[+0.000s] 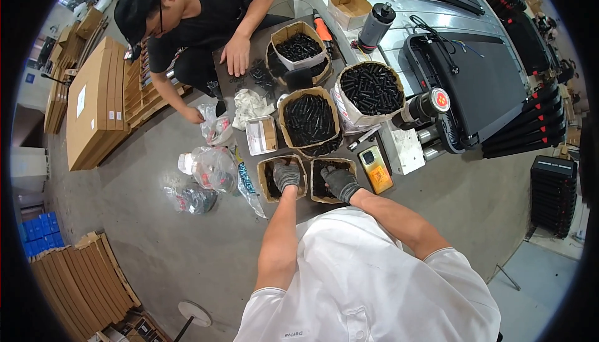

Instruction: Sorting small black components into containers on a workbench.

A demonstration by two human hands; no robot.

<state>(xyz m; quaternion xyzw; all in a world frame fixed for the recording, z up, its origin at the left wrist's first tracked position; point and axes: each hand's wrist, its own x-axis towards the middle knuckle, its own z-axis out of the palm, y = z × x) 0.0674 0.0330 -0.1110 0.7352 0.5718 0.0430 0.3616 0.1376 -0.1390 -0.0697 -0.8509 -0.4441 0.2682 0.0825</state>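
From the head camera, the left hand [286, 175], in a grey glove, dips into a small box [303, 187] at the near end of the table [223, 71]. The gloved right hand [340, 183] dips into the next box [324, 200]. Dark bits [269, 181] lie inside. I cannot tell if the fingers are loose or pinching; their tips are hidden. Slow, gentle reaching should keep the boxes from tipping.

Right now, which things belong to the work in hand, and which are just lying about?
In use, it seems:
- left hand in left near box
- right hand in right near box
- probably black parts beyond

Probably lying about:
- phone
- white cloth
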